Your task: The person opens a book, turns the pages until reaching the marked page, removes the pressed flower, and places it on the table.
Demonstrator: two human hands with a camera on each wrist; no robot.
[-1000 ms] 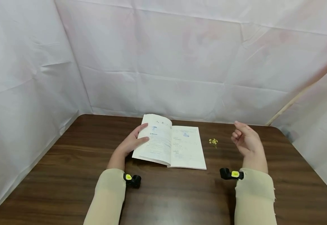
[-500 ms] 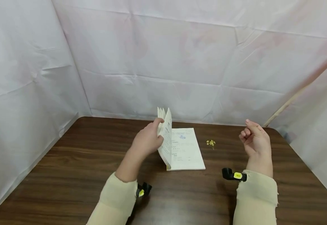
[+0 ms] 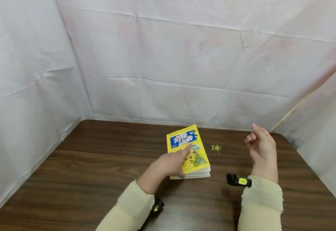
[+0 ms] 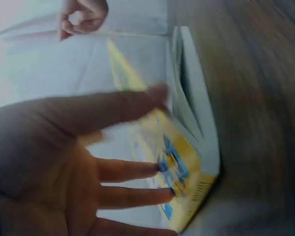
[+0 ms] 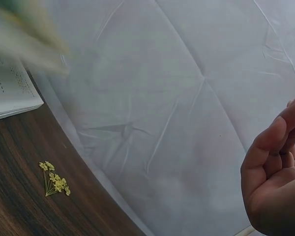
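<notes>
One yellow book [image 3: 188, 151] lies closed near the middle of your dark wooden table [image 3: 69, 179], cover up. Your left hand [image 3: 168, 165] rests flat on that cover, fingers straight and slightly spread. Just right of the book sits a small sprig of yellow dried flowers [image 3: 216, 148]. Your right hand [image 3: 259, 144] hovers above the table, well apart from the book, fingers loosely curled, holding nothing.

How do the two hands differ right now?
The left hand lies with straight fingers on the closed yellow book; the right hand is raised off the table, fingers loosely curled, holding nothing. The left hand touches the book; the right hand is nearer the small dried flower, apart from it. Both wear beige sleeves.
</notes>
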